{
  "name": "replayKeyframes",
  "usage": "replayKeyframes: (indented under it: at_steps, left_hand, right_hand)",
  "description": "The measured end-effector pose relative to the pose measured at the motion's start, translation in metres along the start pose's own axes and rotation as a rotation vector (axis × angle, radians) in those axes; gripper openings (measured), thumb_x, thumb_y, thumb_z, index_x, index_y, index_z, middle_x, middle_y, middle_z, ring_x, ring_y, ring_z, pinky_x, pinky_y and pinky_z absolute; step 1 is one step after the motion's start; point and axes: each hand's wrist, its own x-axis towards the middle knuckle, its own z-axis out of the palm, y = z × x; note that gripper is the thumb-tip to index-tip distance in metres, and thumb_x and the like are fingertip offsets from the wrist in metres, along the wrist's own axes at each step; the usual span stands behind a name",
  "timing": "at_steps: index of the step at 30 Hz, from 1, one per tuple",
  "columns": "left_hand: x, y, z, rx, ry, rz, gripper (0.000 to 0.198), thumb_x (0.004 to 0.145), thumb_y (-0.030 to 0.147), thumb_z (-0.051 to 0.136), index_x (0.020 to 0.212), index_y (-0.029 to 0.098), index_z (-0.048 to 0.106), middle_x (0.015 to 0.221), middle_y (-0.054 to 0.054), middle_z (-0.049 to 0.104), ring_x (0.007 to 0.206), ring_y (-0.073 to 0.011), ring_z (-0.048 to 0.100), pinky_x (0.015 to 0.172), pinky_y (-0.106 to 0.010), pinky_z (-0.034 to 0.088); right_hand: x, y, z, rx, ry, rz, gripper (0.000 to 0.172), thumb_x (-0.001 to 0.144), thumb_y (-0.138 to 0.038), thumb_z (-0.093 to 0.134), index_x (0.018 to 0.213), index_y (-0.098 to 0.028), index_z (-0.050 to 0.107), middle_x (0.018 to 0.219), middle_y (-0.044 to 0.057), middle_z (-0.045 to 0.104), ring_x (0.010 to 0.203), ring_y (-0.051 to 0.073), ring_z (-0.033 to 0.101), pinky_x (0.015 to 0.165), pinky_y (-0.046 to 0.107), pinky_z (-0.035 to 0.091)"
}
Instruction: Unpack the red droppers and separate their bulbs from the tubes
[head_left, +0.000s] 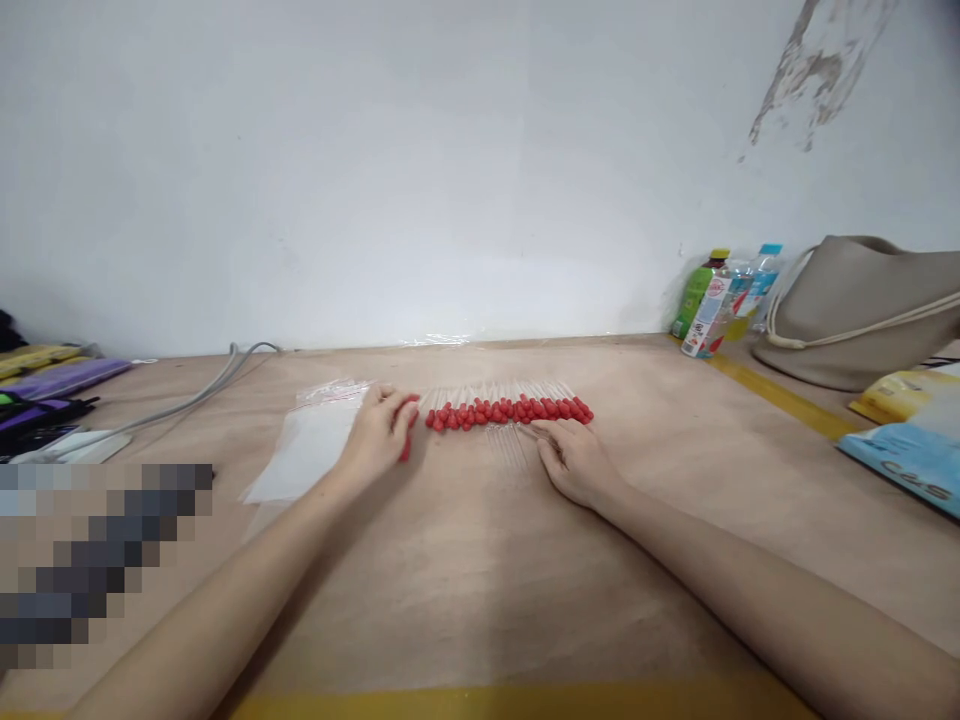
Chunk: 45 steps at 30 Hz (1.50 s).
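Observation:
A row of several clear glass droppers with red rubber bulbs [510, 410] lies across the middle of the wooden table [465, 580]. My left hand [379, 435] rests at the row's left end, its fingers curled around a few red-bulbed droppers. My right hand [574, 462] lies just in front of the row's right part, fingers together and touching the clear glass stems. A stack of clear zip bags [307, 445] lies directly left of my left hand.
Three drink bottles [720, 300] stand against the wall at the back right beside a beige bag [862, 310]. Blue and yellow packets [907, 440] lie at the right edge. A grey cable [187, 400] and purple items [52, 385] occupy the left.

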Motion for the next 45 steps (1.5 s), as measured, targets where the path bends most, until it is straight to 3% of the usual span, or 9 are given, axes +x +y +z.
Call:
replayKeyframes:
  at_steps: [2,6,13,19,24,31,36,41,45]
  left_hand:
    - [0.011,-0.019,-0.009,0.079,-0.043,-0.157,0.028,0.081,0.028,0.040,0.094,0.015,0.062,0.078,-0.007,0.058,0.087,-0.0212,0.052,0.076,-0.031,0.043]
    - [0.018,-0.046,-0.018,0.112,-0.221,-0.380,0.030,0.075,0.035,0.047,0.096,0.018,0.060,0.080,-0.003,0.063,0.076,-0.0187,0.058,0.071,-0.028,0.044]
    - [0.008,-0.061,-0.009,0.157,-0.358,-0.480,0.039,0.072,0.048,0.048,0.093,0.017,0.060,0.079,-0.005,0.067,0.076,-0.0204,0.061,0.067,-0.027,0.043]
    - [0.011,-0.056,-0.010,0.287,-0.269,-0.377,0.038,0.079,0.046,0.036,0.076,0.019,0.063,0.082,-0.006,0.066,0.083,-0.0238,0.059,0.072,-0.030,0.042]
    - [0.006,-0.041,-0.007,0.354,-0.155,-0.276,0.027,0.073,0.040,0.045,0.078,0.020,0.063,0.091,-0.008,0.061,0.094,-0.0256,0.052,0.083,-0.035,0.040]
    - [0.024,-0.025,0.005,0.431,-0.291,-0.334,0.034,0.068,0.049,0.047,0.076,0.023,0.067,0.101,-0.012,0.056,0.104,-0.0327,0.043,0.085,-0.046,0.035]
    - [0.048,-0.023,0.020,0.464,-0.454,-0.416,0.030,0.059,0.040,0.055,0.073,0.017,0.068,0.102,-0.016,0.057,0.108,-0.0372,0.040,0.086,-0.047,0.032]
    - [0.056,-0.020,0.030,0.415,-0.483,-0.453,0.022,0.056,0.033,0.056,0.065,0.015,0.065,0.100,-0.016,0.060,0.107,-0.0360,0.044,0.085,-0.045,0.035]
    - [0.064,-0.019,0.016,0.387,-0.457,-0.512,0.021,0.059,0.036,0.054,0.057,0.017,0.063,0.080,-0.014,0.065,0.102,-0.0374,0.048,0.079,-0.045,0.039]
  right_hand:
    - [0.000,-0.002,0.000,0.001,0.002,0.045,0.025,0.077,-0.016,0.043,0.097,-0.017,0.057,0.085,0.006,0.064,0.080,0.019,0.056,0.079,0.035,0.035]
    - [0.000,-0.002,-0.001,-0.007,0.002,0.072,0.018,0.073,-0.015,0.044,0.084,-0.019,0.057,0.077,0.003,0.064,0.074,0.018,0.056,0.077,0.034,0.032]
    - [0.000,-0.008,-0.001,0.001,0.003,0.029,0.017,0.076,-0.020,0.045,0.084,-0.019,0.061,0.076,0.004,0.064,0.073,0.017,0.056,0.072,0.031,0.031]
    - [0.000,-0.013,-0.006,0.033,-0.021,-0.011,0.023,0.079,-0.038,0.051,0.086,-0.020,0.062,0.068,0.002,0.061,0.069,0.016,0.055,0.074,0.032,0.032]
    - [0.001,-0.011,-0.006,0.105,-0.063,-0.027,0.025,0.081,-0.039,0.049,0.091,-0.020,0.061,0.071,0.002,0.063,0.072,0.017,0.055,0.074,0.033,0.032]
    - [0.003,-0.006,-0.006,0.182,-0.087,0.028,0.023,0.086,-0.031,0.040,0.090,-0.020,0.060,0.072,0.002,0.063,0.071,0.016,0.054,0.071,0.032,0.032]
    - [0.004,-0.005,-0.005,0.196,-0.094,0.020,0.022,0.086,-0.029,0.039,0.090,-0.020,0.059,0.071,0.001,0.062,0.070,0.016,0.054,0.071,0.032,0.032]
    - [0.004,-0.004,-0.005,0.231,-0.102,0.011,0.021,0.087,-0.028,0.040,0.092,-0.020,0.059,0.073,0.001,0.063,0.071,0.016,0.054,0.073,0.032,0.033]
    - [0.004,-0.005,-0.006,0.247,-0.110,0.012,0.022,0.086,-0.029,0.040,0.094,-0.019,0.059,0.075,0.002,0.064,0.073,0.016,0.054,0.073,0.032,0.034]
